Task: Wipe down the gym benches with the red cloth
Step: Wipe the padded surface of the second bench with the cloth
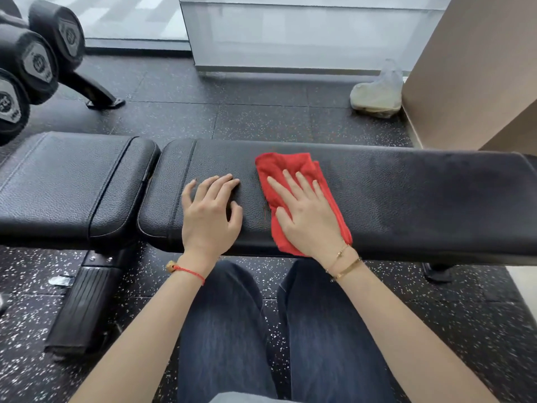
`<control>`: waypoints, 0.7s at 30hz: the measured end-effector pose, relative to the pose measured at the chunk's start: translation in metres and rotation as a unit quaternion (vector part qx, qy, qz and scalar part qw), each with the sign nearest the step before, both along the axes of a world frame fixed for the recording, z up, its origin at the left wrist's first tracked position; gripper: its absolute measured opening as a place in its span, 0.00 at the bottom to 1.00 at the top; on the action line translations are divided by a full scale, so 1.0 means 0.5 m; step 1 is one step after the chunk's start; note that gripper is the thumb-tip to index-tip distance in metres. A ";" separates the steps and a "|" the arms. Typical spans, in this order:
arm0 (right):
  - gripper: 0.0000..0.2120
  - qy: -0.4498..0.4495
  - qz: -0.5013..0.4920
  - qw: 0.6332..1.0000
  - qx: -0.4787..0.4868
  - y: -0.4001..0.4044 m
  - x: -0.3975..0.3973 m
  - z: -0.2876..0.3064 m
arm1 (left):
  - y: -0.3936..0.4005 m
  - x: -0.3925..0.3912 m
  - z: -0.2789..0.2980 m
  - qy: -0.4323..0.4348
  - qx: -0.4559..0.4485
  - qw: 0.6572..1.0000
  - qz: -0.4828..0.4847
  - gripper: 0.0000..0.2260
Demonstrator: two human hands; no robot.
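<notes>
Knees [279, 330] below, both grips spread flat: right hand [308, 216] on red cloth [290, 167], left hand [209, 213] on bench [421, 193], dumbbells [35, 62] left

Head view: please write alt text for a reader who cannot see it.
A person's right hand presses a folded red cloth flat on a long black padded gym bench, while the left hand rests on the bench beside it. Black dumbbells sit on a rack at upper left.

Desk [406, 193]: black grained leatherette, matt, slight sheen, stitched seams. Red cloth [279, 167]: soft napped fabric. Floor [247, 117]: speckled black rubber. Dumbbells [32, 62]: matt rubber-coated.
</notes>
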State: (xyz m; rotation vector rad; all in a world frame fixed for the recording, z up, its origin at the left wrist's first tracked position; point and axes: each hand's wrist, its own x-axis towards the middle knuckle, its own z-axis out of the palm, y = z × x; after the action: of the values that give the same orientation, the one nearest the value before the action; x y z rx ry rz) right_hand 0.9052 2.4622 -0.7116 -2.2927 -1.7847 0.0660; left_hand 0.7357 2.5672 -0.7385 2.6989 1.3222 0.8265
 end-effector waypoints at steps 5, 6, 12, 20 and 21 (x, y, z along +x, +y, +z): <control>0.28 -0.006 -0.121 0.992 -0.021 -0.034 0.130 0.004 | -0.005 0.001 0.000 0.003 -0.003 1.000 0.006 0.19; 0.28 -0.002 -0.154 0.988 -0.025 -0.020 0.145 0.007 | -0.005 0.002 0.001 0.006 -0.003 1.000 0.009 0.19; 0.28 -0.018 -0.109 0.994 -0.016 0.029 0.068 0.005 | -0.005 0.002 0.003 0.015 -0.004 1.000 0.009 0.18; 0.28 -0.012 -0.171 0.985 -0.020 -0.070 0.194 0.001 | -0.005 -0.001 0.002 0.015 0.001 1.000 0.002 0.18; 0.28 -0.003 -0.200 0.979 -0.034 -0.060 0.220 0.007 | -0.006 0.001 0.003 0.015 0.000 1.000 0.004 0.18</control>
State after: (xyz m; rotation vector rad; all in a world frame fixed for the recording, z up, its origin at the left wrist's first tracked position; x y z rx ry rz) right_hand 1.0149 2.4322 -0.7082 -2.6541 -1.3084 0.0495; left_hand 0.7360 2.5640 -0.7372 2.7188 1.3393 0.7900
